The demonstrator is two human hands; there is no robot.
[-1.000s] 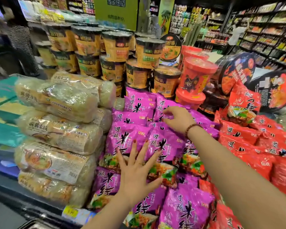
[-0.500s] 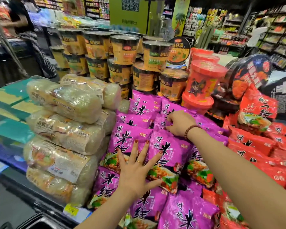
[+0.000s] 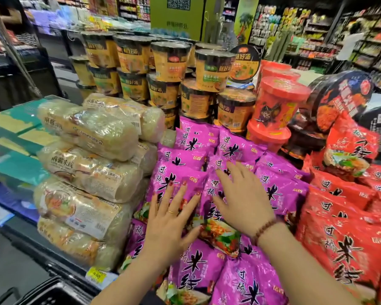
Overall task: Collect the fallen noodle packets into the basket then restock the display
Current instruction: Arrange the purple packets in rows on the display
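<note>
Both bare forearms [image 3: 306,271] reach forward from the lower edge. The left hand [image 3: 169,221] is palm down with straight fingers fanned apart. The right hand [image 3: 243,203], just beside it, is also palm down, its straight fingers angled leftward.

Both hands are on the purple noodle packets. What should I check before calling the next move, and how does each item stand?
1. Left hand free: ok. It lies flat with spread fingers on the purple packets and holds nothing.
2. Right hand free: ok. It lies flat on the same stack and grips nothing.
3. Purple stack tidy: not ok. The packets overlap at mixed angles.
4. Basket within reach: ok. Its rim shows at the lower left.
5. Basket emptied: cannot tell. Its inside is out of view.
6. Red packets kept apart from the purple ones: ok.
</note>
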